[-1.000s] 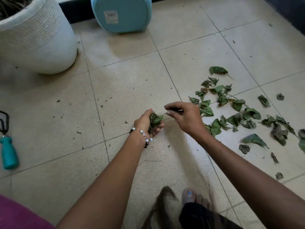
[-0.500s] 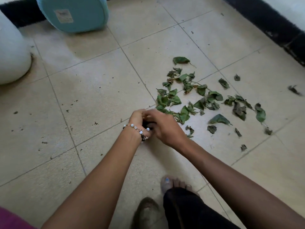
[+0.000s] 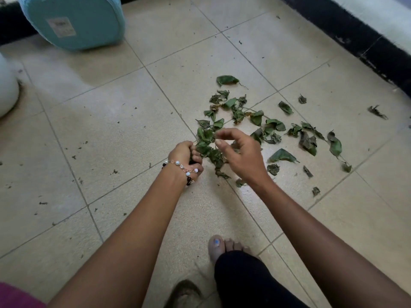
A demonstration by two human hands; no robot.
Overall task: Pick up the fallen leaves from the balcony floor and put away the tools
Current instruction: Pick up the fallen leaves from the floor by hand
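Fallen leaves [image 3: 258,121], green, curled and partly dried, lie scattered on the beige tiled floor [image 3: 115,130], loosely clustered near a tile joint, with a few strays further right. Left hand [image 3: 185,157], with a bead bracelet [image 3: 184,168] on its wrist, grips a small bunch of leaves. Right hand [image 3: 239,152] hovers over the pile, fingers loosely curved, holding nothing visible. Blue container [image 3: 73,21] stands at the far edge, bare foot [image 3: 224,246] near the bottom.
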